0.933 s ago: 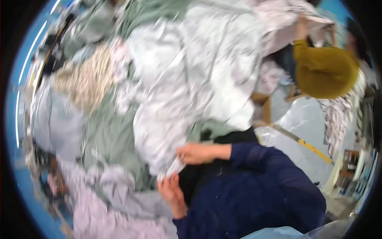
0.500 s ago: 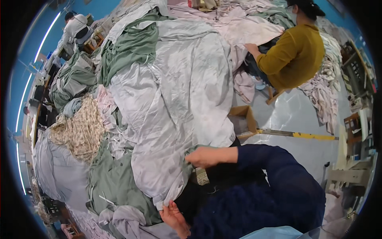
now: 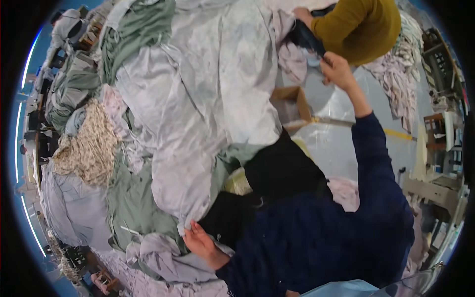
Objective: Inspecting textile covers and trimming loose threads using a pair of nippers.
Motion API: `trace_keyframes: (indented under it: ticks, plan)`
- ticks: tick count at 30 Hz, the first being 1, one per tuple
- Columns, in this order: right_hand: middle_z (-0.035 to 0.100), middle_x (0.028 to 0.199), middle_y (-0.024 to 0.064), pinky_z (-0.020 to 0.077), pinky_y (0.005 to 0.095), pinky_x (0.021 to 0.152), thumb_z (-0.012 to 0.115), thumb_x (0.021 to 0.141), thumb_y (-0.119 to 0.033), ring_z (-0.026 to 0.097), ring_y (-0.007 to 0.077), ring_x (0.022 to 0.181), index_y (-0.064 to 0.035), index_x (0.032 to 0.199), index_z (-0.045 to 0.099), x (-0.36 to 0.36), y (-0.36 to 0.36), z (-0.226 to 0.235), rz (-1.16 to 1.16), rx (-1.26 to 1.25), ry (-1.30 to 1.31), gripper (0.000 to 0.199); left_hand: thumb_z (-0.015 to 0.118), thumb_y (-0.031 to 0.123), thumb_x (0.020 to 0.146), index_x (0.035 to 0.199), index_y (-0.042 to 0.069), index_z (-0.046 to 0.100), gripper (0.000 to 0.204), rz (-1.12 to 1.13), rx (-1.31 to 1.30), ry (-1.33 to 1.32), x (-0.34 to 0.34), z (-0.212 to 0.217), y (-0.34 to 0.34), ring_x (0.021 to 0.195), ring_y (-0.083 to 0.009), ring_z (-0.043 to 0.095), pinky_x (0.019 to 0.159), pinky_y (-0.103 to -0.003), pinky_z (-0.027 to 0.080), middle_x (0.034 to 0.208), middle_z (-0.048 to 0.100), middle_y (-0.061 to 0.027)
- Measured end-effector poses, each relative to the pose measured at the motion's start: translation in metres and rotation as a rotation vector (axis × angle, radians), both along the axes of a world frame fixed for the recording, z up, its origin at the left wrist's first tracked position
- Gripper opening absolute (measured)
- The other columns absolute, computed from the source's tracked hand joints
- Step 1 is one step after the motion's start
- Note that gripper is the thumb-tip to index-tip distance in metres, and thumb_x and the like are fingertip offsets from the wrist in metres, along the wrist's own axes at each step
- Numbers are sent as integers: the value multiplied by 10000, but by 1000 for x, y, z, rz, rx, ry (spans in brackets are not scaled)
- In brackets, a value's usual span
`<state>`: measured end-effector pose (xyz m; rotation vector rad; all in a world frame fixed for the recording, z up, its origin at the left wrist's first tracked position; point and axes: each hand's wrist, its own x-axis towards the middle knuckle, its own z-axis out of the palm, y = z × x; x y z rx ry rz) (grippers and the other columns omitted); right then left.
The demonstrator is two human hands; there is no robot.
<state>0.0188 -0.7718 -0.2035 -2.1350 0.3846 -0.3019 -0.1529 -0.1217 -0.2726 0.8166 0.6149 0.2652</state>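
The person's left hand (image 3: 200, 241) is at seven o'clock from the middle of the view, its thumb and fingertips closed together on the lower edge of a large white cloth (image 3: 203, 99), with no gap to be seen between them. That cloth spreads rumpled from twelve o'clock through eleven, and narrows down to the pinched edge at seven. The right hand (image 3: 339, 72) is out at two o'clock, well apart from the white cloth, with its fingers partly curled; I cannot tell whether they hold anything. A navy sleeve (image 3: 370, 148) runs up to it from three o'clock. Between the right hand and the white cloth, also toward two o'clock, an open cardboard box (image 3: 301, 103) sits on the grey floor (image 3: 336, 148), with the cloth's edge near it. Between one and two o'clock, near the right hand, is a co-worker in a mustard top (image 3: 354, 29), partly cut off by the upper edge. A green cloth (image 3: 138, 203) lies at eight o'clock, next to the white one, and a floral cloth (image 3: 89, 146) is at nine. Another green cloth (image 3: 141, 34) is bunched between ten and eleven, against the white cloth's far left side. A crumpled grey-lilac cloth (image 3: 163, 257) lies at seven, just beside the left hand, while black cloth (image 3: 292, 168) covers the lap between three and four o'clock
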Motion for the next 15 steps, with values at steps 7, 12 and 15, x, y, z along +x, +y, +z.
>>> trace_keyframes:
  ticks: [7, 12, 15]
  plan:
    - [575, 628, 51, 448, 292, 454, 573, 904, -137, 570, 115, 480, 0, 825, 554, -6, -40, -100, -43, -52, 158, 160, 498, 40, 956, 1097, -89, 515, 192, -32, -60, -15, 1, -2, 1, 1033, -324, 638, 871, -389, 565, 1096, 627, -233]
    - [611, 759, 37, 482, 261, 503, 598, 876, -89, 574, 116, 529, 20, 978, 622, -21, -33, -130, -92, 215, 207, 151, 494, 51, 963, 1096, -92, 505, 196, -40, -78, -3, 6, -8, 1, 1035, -329, 639, 856, -386, 573, 1105, 621, -244]
    - [642, 896, 48, 500, 263, 524, 564, 843, -34, 585, 121, 552, 21, 1120, 633, -23, -25, -137, -69, 228, 241, 291, 532, 59, 957, 1071, -44, 536, 154, 0, -39, 59, 9, 2, -5, 963, -305, 660, 816, -367, 583, 1016, 650, -196]
